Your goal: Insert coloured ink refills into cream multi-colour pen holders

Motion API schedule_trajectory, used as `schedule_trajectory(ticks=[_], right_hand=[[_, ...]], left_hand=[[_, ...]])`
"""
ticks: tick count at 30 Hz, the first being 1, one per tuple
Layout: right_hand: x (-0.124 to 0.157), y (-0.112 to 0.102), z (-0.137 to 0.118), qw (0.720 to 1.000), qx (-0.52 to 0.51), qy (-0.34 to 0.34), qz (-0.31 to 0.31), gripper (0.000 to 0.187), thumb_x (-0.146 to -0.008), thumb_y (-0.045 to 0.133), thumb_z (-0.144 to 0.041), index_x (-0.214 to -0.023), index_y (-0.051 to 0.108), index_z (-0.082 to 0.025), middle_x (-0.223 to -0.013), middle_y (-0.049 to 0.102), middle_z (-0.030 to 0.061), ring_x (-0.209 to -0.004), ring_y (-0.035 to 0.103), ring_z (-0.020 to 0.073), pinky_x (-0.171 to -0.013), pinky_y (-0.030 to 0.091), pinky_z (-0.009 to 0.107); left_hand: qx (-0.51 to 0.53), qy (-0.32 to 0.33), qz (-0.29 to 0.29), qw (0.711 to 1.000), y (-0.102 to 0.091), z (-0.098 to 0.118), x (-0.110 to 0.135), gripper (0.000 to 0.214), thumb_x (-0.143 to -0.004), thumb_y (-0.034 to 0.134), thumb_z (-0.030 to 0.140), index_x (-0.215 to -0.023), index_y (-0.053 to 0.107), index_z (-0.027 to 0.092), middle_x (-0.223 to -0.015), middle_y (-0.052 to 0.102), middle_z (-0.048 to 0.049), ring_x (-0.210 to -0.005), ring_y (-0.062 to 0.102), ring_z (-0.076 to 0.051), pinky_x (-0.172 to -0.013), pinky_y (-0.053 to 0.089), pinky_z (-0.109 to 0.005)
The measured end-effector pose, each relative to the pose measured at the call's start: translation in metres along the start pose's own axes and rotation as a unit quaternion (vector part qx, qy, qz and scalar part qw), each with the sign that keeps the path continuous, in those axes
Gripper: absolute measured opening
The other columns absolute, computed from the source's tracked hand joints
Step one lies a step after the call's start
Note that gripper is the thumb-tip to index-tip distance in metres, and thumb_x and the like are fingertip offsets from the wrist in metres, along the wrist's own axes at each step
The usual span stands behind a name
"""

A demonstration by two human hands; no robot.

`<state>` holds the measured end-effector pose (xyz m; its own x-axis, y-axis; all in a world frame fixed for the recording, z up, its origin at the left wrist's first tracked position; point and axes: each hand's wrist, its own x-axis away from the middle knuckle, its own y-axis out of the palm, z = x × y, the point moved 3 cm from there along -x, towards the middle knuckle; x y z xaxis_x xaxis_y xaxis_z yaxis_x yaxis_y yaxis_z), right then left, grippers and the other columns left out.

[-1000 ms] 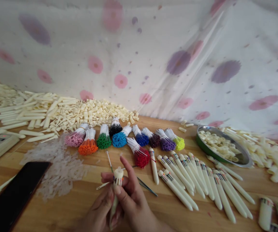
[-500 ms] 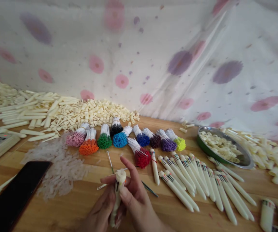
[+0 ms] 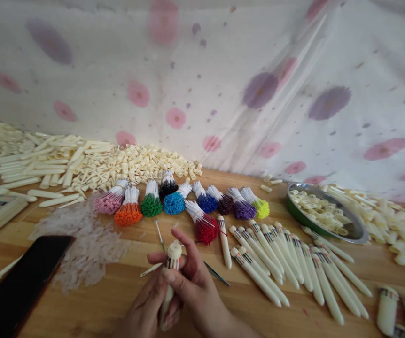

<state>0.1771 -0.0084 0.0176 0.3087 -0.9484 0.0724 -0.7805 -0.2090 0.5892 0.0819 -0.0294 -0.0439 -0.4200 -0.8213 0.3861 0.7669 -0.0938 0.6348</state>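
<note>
Both my hands hold one cream multi-colour pen point(image 3: 170, 277) upright near the bottom middle of the view. My left hand point(image 3: 146, 307) wraps round its lower barrel. My right hand point(image 3: 188, 279) pinches the upper end, thumb on the barrel and index finger stretched out behind the cap. Thin loose refills point(image 3: 160, 234) lie on the wooden table point(image 3: 118, 291) just beyond my fingers. A red-tipped refill bundle point(image 3: 202, 223) lies closest, just past my right index finger.
Bundles of coloured refills point(image 3: 176, 202) fan out mid-table. A row of finished pens point(image 3: 287, 263) lies at right, a metal bowl of cream parts point(image 3: 324, 213) behind it. Cream part heaps point(image 3: 82, 162) line the back left. A black phone point(image 3: 19, 281) and clear bits point(image 3: 86, 239) lie at left.
The pen has been turned and shifted slightly between my fingers; its cap end sits a little differently. My hands stay in the same place.
</note>
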Motion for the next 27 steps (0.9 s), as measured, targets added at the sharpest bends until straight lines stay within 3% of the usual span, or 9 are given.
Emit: schedule_trajectory(ticks=[5,7,10,13,17,19,23,27], right_hand=[[-0.007,0.001,-0.006,0.997,-0.044,0.055,-0.038,0.063,-0.077,0.054,-0.063,-0.122,0.038,-0.022,-0.091,0.070,0.0059,-0.062,0.064,0.0152,-0.056,0.045,0.026],[-0.009,0.000,-0.006,0.991,-0.077,0.107,-0.037,0.061,-0.077,0.047,-0.067,-0.115,0.043,-0.019,-0.081,0.070,0.0054,-0.057,0.063,0.0164,-0.051,0.044,0.025],[-0.012,-0.002,-0.005,0.982,-0.106,0.153,-0.033,0.046,-0.079,0.049,-0.056,-0.105,0.049,-0.018,-0.073,0.070,0.0044,-0.053,0.061,0.0150,-0.051,0.043,0.024],[-0.012,-0.003,-0.003,0.981,-0.115,0.153,-0.022,0.035,-0.079,0.051,-0.051,-0.097,0.048,-0.020,-0.068,0.069,0.0016,-0.048,0.058,0.0132,-0.051,0.042,0.023],[-0.011,0.000,0.002,0.983,-0.124,0.134,-0.019,0.046,-0.079,0.049,-0.061,-0.093,0.052,-0.018,-0.068,0.068,0.0023,-0.057,0.062,0.0146,-0.059,0.044,0.024],[-0.011,0.002,0.003,0.987,-0.123,0.101,-0.012,0.049,-0.079,0.049,-0.063,-0.095,0.055,-0.017,-0.076,0.069,0.0040,-0.067,0.064,0.0162,-0.067,0.045,0.027],[-0.009,0.002,0.005,0.994,-0.093,0.056,0.007,0.037,-0.080,0.060,-0.049,-0.100,0.058,-0.018,-0.091,0.070,0.0050,-0.080,0.064,0.0173,-0.076,0.046,0.030],[-0.007,0.002,0.009,0.992,-0.115,0.049,0.002,0.032,-0.077,0.068,-0.034,-0.103,0.055,-0.020,-0.104,0.067,0.0051,-0.087,0.064,0.0156,-0.077,0.047,0.028]], left_hand=[[-0.010,0.060,-0.053,0.997,0.017,0.006,-0.004,0.041,-0.073,0.058,0.060,-0.069,0.060,0.019,-0.040,0.041,0.0083,-0.034,0.030,-0.006,-0.037,0.028,-0.018],[-0.036,0.039,-0.035,0.998,0.012,0.003,-0.003,0.039,-0.074,0.059,0.058,-0.069,0.060,0.019,-0.041,0.045,0.0068,-0.035,0.033,-0.007,-0.038,0.028,-0.019],[-0.063,-0.011,-0.009,0.998,0.003,-0.003,-0.001,0.034,-0.077,0.059,0.053,-0.073,0.061,0.019,-0.046,0.052,0.0041,-0.039,0.041,-0.009,-0.040,0.029,-0.020],[-0.049,-0.036,-0.020,0.998,0.005,-0.003,0.001,0.038,-0.075,0.059,0.057,-0.071,0.059,0.019,-0.044,0.049,0.0056,-0.035,0.035,-0.007,-0.036,0.026,-0.018],[0.044,-0.048,-0.064,0.996,0.020,0.008,-0.002,0.045,-0.067,0.063,0.062,-0.067,0.056,0.017,-0.039,0.035,0.0115,-0.032,0.015,-0.002,-0.032,0.019,-0.013],[0.095,-0.064,-0.103,0.988,0.026,0.014,-0.004,0.041,-0.070,0.064,0.057,-0.065,0.054,0.017,-0.040,0.032,0.0121,-0.031,0.011,-0.001,-0.030,0.017,-0.011],[0.155,-0.073,-0.148,0.974,0.027,0.018,-0.007,0.037,-0.074,0.064,0.052,-0.065,0.054,0.017,-0.039,0.031,0.0125,-0.028,0.008,0.001,-0.026,0.016,-0.009],[0.182,-0.083,-0.127,0.972,0.025,0.016,-0.006,0.038,-0.070,0.069,0.050,-0.062,0.056,0.016,-0.037,0.032,0.0125,-0.026,0.007,0.002,-0.025,0.016,-0.008]])
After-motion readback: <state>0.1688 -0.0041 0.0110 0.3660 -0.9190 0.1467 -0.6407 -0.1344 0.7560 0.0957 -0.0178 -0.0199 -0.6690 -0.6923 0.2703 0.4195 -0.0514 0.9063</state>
